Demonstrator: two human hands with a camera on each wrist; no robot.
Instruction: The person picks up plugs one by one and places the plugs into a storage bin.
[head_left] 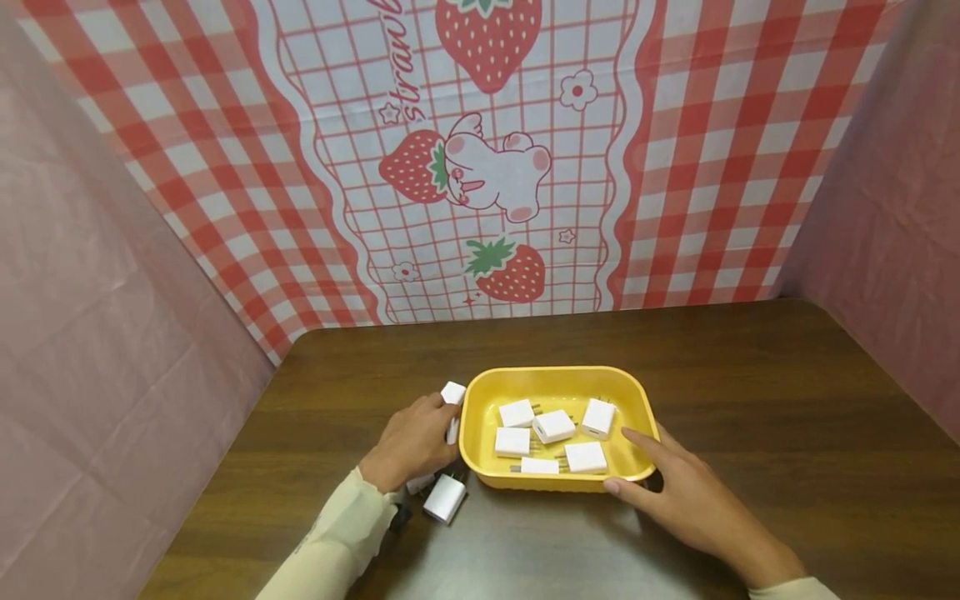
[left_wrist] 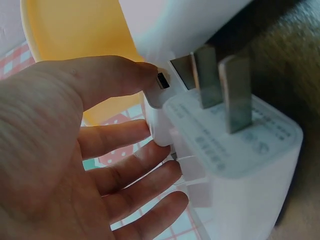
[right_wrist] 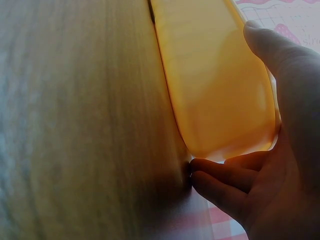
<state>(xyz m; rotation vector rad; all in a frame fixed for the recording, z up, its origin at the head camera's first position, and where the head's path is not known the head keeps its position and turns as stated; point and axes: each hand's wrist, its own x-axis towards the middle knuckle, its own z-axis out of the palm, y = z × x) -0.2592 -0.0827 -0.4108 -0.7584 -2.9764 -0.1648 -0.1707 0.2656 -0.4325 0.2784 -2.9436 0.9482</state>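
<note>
In the head view, a yellow plastic basket (head_left: 555, 382) holds several white charger plugs, among them one charger (head_left: 553, 427) near its middle. My left hand (head_left: 420, 437) is at the basket's left end, outside it. Thumb and index finger there pinch a white charger (left_wrist: 159, 95), its port facing the thumb; the other fingers are spread. Close to the left wrist camera, another charger (left_wrist: 250, 200) shows two metal prongs. My right hand (head_left: 690, 492) grips the basket's right end, thumb over the rim and fingers against the outside wall (right_wrist: 220, 100).
A loose charger (head_left: 446, 498) lies on the brown wooden table (head_left: 750, 400) near the basket's front left corner. Another white charger (head_left: 453, 392) is by the left fingertips. Behind the table hangs a strawberry-print checked cloth (head_left: 720, 167); pink cloth (head_left: 120, 333) flanks both sides.
</note>
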